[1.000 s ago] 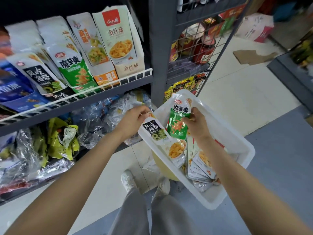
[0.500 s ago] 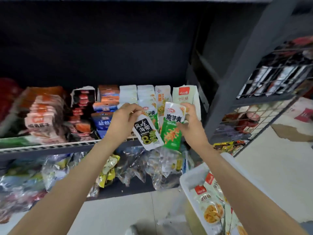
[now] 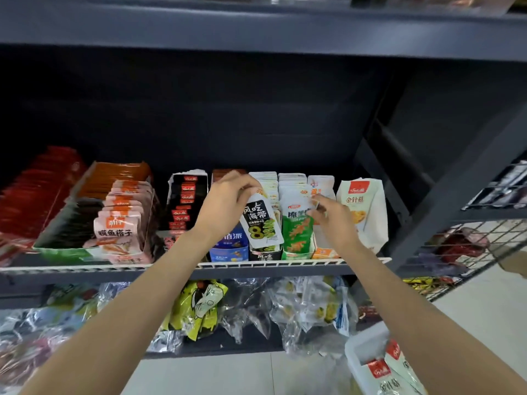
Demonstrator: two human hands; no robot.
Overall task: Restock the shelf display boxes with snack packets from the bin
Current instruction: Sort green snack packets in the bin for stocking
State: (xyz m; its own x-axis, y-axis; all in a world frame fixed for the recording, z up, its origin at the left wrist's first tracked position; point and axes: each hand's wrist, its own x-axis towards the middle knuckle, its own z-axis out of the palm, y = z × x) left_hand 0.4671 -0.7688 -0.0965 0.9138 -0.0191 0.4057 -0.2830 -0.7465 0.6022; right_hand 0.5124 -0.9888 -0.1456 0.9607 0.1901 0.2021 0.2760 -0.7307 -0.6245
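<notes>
Now pushing green konjac pkt [image 3: 296, 229] down into its display box w/ right hand [image 3: 332, 220], fingertips pinching top; left hand [image 3: 225, 206] pinching kelp pkt [image 3: 261, 223] above its box.

The seaweed packet [image 3: 261, 222] was white with a black panel and green rings; the konjac packet [image 3: 296, 233] was green, seemingly orange-patterned.

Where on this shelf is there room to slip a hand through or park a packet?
Open space above and behind the display boxes, under the upper shelf. The box row is packed edge to edge; a slim gap sits between the black-and-red box and the pink packets.
</notes>
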